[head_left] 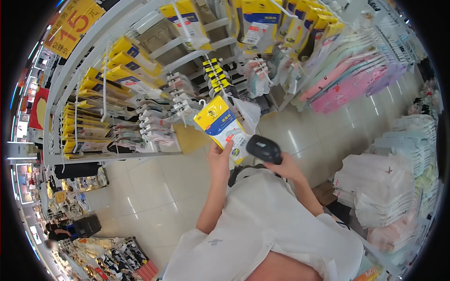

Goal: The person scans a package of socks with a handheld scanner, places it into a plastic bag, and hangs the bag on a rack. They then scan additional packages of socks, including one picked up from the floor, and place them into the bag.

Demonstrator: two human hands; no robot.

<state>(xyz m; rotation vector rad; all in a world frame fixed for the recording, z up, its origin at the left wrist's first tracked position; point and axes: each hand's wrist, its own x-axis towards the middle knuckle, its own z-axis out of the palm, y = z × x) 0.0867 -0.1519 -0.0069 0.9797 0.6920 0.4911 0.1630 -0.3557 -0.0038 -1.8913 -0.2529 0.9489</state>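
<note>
My left hand [220,161] grips the lower edge of a yellow and blue hanging package [216,117], its thumb on the front beside a white and red label. A white hook sticks up from the top of the package. In my right hand [291,169] is a black handheld barcode scanner [263,149], its head close to the package's lower right corner. The scanner's handle is mostly hidden by its head and my fingers.
Ahead, a rack holds similar yellow packages [129,72] on hooks. Pastel clothes [349,77] hang at the upper right, and white garments [375,182] at the right. A yellow price sign [75,25] is at the upper left. A person [56,232] is at the far left.
</note>
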